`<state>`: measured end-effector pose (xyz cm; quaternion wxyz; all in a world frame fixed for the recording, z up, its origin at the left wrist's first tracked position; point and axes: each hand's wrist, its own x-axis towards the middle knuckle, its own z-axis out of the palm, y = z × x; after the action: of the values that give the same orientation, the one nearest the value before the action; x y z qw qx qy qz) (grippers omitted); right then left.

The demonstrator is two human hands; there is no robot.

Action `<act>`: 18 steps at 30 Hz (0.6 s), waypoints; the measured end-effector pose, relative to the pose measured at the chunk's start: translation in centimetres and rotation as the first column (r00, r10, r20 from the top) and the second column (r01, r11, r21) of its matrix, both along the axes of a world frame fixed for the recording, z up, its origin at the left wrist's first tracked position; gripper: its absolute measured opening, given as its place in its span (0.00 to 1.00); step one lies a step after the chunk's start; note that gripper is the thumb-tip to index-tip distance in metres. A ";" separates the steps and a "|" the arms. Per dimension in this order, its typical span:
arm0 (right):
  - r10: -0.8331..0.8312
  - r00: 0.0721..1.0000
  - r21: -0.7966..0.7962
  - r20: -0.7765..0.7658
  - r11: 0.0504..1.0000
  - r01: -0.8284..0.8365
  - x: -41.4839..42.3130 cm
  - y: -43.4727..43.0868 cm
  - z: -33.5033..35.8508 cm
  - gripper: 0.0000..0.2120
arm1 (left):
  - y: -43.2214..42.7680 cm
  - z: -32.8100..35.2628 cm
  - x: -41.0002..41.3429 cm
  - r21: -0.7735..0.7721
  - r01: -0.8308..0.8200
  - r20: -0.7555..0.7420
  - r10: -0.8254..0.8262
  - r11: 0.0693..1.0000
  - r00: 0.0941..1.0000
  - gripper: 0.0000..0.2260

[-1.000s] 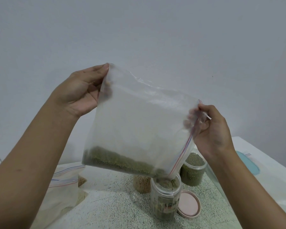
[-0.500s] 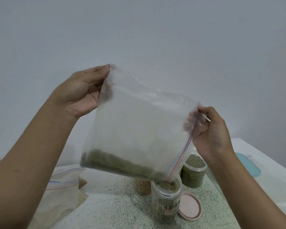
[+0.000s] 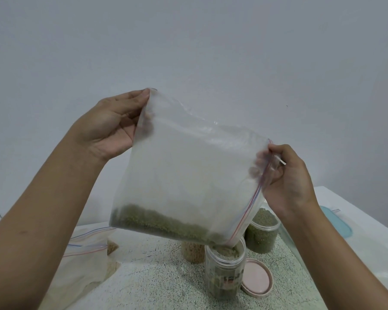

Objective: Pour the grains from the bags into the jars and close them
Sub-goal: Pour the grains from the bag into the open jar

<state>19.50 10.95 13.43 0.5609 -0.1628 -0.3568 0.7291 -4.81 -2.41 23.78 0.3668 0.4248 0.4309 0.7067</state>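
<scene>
I hold a clear zip bag (image 3: 188,166) tilted in the air, with green grains (image 3: 161,224) heaped along its lower edge. My left hand (image 3: 108,128) pinches the bag's upper left corner. My right hand (image 3: 287,177) grips the zip edge on the right. The bag's lowest corner dips into the mouth of an open clear jar (image 3: 224,267) that holds green grains. A pink lid (image 3: 257,278) lies flat beside that jar on the right.
A second open jar of green grains (image 3: 261,233) stands behind on the right, and a jar of tan grains (image 3: 192,251) behind the middle. Other zip bags (image 3: 85,249) lie at the left. A teal lid (image 3: 336,222) rests on the white table's (image 3: 356,260) right side.
The bag has tipped slightly further, its left side raised a little. The grain heap has slid toward the corner over the jar. Both hands keep their hold.
</scene>
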 end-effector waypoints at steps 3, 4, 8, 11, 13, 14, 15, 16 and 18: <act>-0.001 1.000 0.003 0.002 1.000 0.001 0.1 -0.1 0.1 0.05 | -0.1 0.1 0.0 0.002 0.003 0.003 -0.003 1.000 1.000 0.12; -0.003 1.000 0.003 0.004 1.000 0.003 0.1 -0.1 0.1 0.05 | -0.1 0.1 0.1 0.002 0.002 0.002 -0.002 1.000 1.000 0.12; -0.010 1.000 0.004 0.009 1.000 0.010 0.2 -0.1 0.0 0.05 | -0.1 0.0 0.3 0.002 0.002 0.001 -0.002 1.000 1.000 0.11; -0.016 1.000 0.002 0.016 1.000 0.016 0.3 -0.1 0.0 0.05 | -0.2 0.1 0.4 0.000 0.004 0.002 -0.004 1.000 1.000 0.11; -0.016 1.000 -0.002 0.017 1.000 0.016 0.3 -0.2 0.0 0.05 | -0.3 0.1 0.4 0.000 0.004 0.003 -0.004 1.000 1.000 0.11; -0.016 1.000 -0.004 0.017 1.000 0.016 0.3 -0.2 0.1 0.05 | -0.4 0.1 0.5 -0.002 0.002 0.005 -0.002 1.000 1.000 0.11; -0.016 1.000 -0.006 0.017 1.000 0.016 0.3 -0.3 0.1 0.05 | -0.4 0.1 0.5 -0.003 -0.001 0.007 0.001 1.000 1.000 0.11; -0.017 1.000 -0.007 0.015 1.000 0.017 0.3 -0.3 0.2 0.05 | -0.4 0.2 0.7 -0.001 -0.003 0.007 0.003 1.000 1.000 0.11; -0.015 1.000 -0.010 0.014 1.000 0.016 0.4 -0.3 0.1 0.05 | -0.5 0.2 0.9 -0.002 -0.002 0.011 0.003 1.000 1.000 0.12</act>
<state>19.86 10.60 13.55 0.5632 -0.1735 -0.3556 0.7254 -3.91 -2.96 23.94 0.3685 0.4202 0.4301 0.7090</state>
